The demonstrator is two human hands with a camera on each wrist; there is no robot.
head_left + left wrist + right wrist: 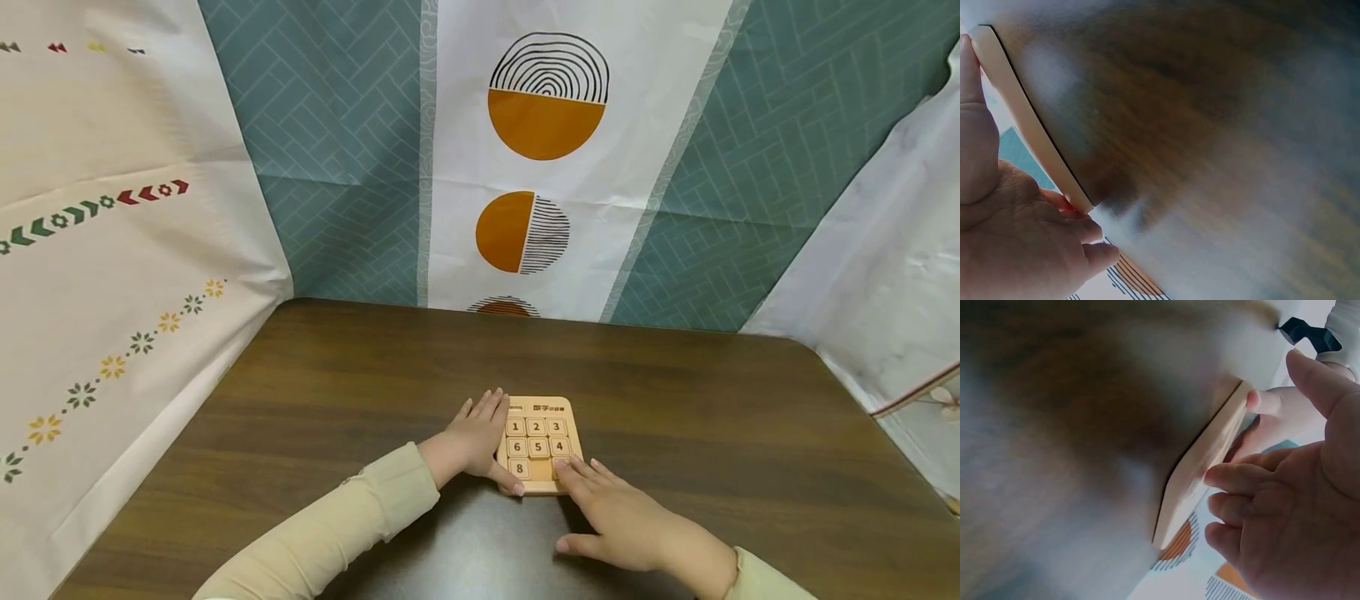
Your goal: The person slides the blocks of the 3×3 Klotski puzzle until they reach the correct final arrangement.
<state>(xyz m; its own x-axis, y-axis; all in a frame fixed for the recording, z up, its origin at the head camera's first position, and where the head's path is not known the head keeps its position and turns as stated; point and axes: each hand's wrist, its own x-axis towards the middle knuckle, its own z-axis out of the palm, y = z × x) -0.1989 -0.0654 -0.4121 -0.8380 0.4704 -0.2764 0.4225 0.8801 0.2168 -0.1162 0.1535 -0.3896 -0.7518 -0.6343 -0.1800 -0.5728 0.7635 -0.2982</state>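
Note:
A wooden number slide puzzle (542,488) lies flat on the table. Its top row reads 1, 2, 3 and its middle row 6, 5, 4. In the bottom row an 8 tile (519,468) sits at the left, with a gap beside it. Fingertips of my right hand (626,517) touch the bottom-right tile, hiding its number; those fingers are fairly straight and the thumb stands apart. My left hand (477,442) holds the board by its left side, thumb on the near corner and fingers along the far left edge. The left wrist view shows the board's side edge (1038,131) between thumb and fingers.
The dark brown wooden table (360,375) extends around the board. A teal and white patterned cloth (345,167) hangs behind it. Pale cloths hang on the left (112,275) and the right (900,275).

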